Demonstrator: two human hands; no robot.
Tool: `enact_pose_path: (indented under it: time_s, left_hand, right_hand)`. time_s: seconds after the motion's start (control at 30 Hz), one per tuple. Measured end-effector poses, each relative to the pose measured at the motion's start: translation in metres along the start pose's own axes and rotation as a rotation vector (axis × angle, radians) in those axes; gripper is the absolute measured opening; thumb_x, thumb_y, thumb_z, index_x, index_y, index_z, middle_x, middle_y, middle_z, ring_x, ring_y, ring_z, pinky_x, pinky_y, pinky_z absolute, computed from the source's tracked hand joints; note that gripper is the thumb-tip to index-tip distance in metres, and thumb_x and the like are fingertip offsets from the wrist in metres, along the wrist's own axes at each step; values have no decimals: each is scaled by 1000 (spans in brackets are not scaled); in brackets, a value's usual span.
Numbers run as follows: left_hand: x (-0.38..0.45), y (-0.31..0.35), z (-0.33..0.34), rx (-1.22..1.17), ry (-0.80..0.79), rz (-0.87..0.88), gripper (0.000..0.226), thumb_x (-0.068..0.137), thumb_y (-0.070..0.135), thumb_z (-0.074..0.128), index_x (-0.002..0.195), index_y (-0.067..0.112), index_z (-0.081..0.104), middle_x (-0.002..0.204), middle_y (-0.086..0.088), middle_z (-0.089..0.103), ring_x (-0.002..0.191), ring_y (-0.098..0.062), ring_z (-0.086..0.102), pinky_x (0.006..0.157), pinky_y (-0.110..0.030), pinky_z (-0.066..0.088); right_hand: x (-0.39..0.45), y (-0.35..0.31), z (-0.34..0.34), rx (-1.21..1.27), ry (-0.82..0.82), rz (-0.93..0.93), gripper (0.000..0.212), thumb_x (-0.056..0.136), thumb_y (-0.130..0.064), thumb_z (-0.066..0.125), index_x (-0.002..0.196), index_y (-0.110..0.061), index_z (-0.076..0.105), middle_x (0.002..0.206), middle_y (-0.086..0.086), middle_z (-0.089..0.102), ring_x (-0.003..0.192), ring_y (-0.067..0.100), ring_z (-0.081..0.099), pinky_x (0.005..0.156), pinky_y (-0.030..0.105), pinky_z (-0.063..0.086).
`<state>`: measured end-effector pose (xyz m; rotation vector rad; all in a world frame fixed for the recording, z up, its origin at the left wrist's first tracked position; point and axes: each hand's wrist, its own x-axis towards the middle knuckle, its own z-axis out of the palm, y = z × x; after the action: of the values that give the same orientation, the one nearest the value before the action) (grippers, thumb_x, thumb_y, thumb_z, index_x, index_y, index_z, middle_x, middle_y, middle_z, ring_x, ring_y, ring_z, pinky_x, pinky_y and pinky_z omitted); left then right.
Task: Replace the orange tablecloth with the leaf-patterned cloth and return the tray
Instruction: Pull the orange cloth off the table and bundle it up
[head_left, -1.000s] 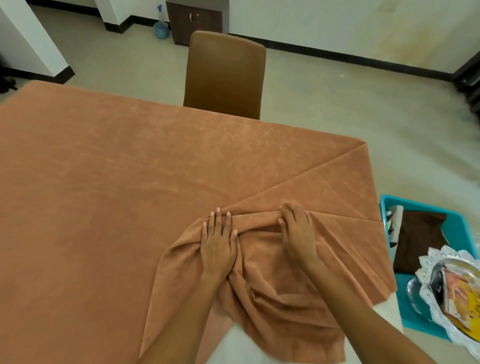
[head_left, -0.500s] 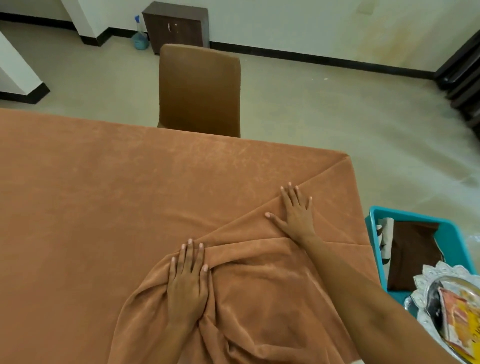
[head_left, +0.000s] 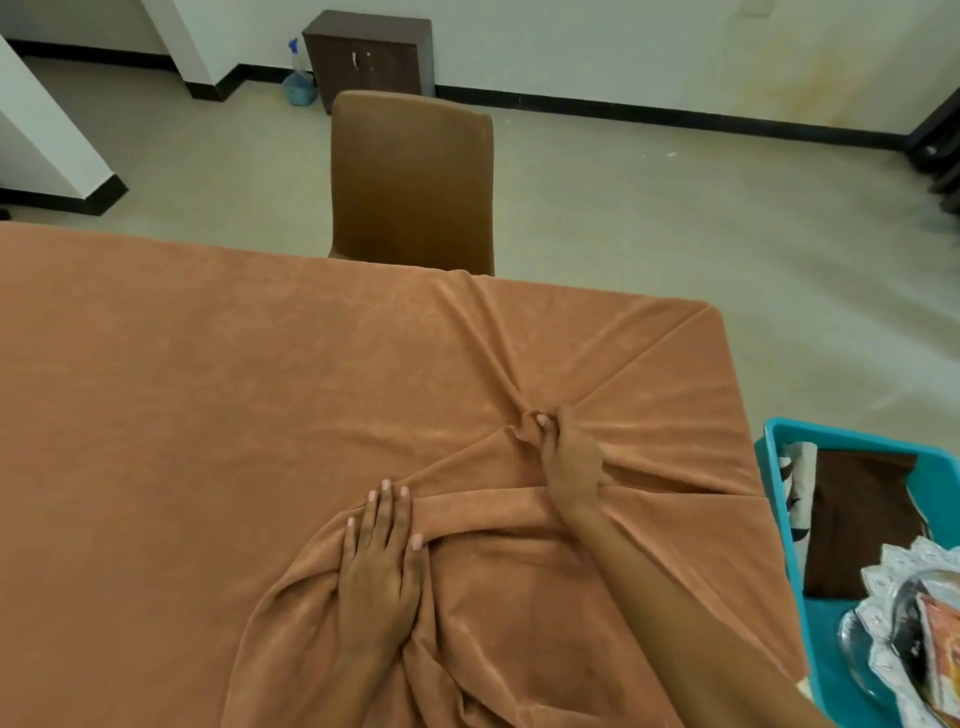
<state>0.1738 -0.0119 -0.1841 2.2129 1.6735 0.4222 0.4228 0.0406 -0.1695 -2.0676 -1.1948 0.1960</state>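
Orange tablecloth (head_left: 260, 415) is covering the table, filling the left and centre of the frame. Near portion is lying folded back and bunched in soft ridges at lower centre; creases are fanning out from a gathered knot right of centre toward the far right corner.

Right hand (head_left: 571, 467) is reaching forward from the lower right, fingers curling into the cloth and gripping that gathered knot; fingertips (head_left: 541, 422) are showing just above the pinched fabric.

Left hand (head_left: 379, 566) is lying palm down at lower centre, fingers straight and slightly spread, pressing flat on the folded-over layer. It is holding nothing, only resting on the fabric. The two hands are sitting near each other, the left one lower and further left in the frame.

Teal bin (head_left: 779, 499) is standing at the right edge, just beside the table's side. Inside it, a dark brown cloth (head_left: 857, 519) is lying folded, with a strip of pale cloth with dark markings (head_left: 797, 488) at its left; pattern too small to make out.

Silver tray (head_left: 893, 654) with a scalloped rim is sitting at lower right over the bin, holding something orange (head_left: 943, 649) that cannot be identified.

Brown chair (head_left: 410, 182) is standing at the table's far side, upper centre. A dark cabinet (head_left: 369, 57) and a blue spray bottle (head_left: 298, 78) are standing by the wall beyond.
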Motion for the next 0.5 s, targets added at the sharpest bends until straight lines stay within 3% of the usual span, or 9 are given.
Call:
enact_pose_path:
  time_s: [0.1,0.17,0.23,0.3,0.37,0.43,0.5]
  left_hand:
    - [-1,2,-5,-75,52,-13,61,99,45,11,151,14,14,158,-1,13,145,-14,10,118,-33,5]
    - [-3,2,-10,-132,87,-35,63,98,45,15,151,13,4,159,-4,8,146,-16,9,118,-33,3]
    - [-3,2,-15,-154,95,-31,63,98,47,12,151,14,8,159,-6,9,146,-20,9,118,-33,3]
    - [-2,1,-15,-115,46,21,59,99,48,10,149,20,23,158,-6,15,146,-22,9,117,-37,5]
    - [0,1,-13,-51,-12,85,54,100,46,10,144,27,36,156,-1,21,145,-23,13,116,-41,9]
    - [0,-1,-11,-22,-47,101,53,101,45,10,141,29,40,153,3,26,144,-21,18,115,-42,11]
    - [0,-2,-9,-20,-56,86,54,101,45,10,140,28,42,152,4,30,143,-17,18,115,-41,12]
  right_hand:
    - [-53,-37,8,118,-110,-70,43,91,-47,33,83,-10,54,69,10,64,62,32,59,57,39,44]
    - [-87,-55,6,144,-296,-172,35,92,-46,34,86,-17,52,75,5,65,66,26,60,61,39,46]
    - [-106,-60,-5,187,-435,-299,21,95,-40,39,89,-24,52,81,-2,66,72,17,61,65,37,48]
    - [-102,-54,-20,228,-392,-360,21,97,-35,41,102,-25,59,99,-7,67,89,10,61,80,36,48]
    - [-82,-38,-28,186,-219,-322,30,98,-34,39,118,-20,57,124,-4,60,117,12,52,102,40,39]
    - [-56,-16,-34,-14,-135,-217,49,96,-47,32,134,-20,45,147,-1,39,138,15,29,114,47,19]
    - [-37,7,-34,-199,-188,-102,72,89,-64,26,146,-21,25,157,-3,14,145,17,9,113,48,7]
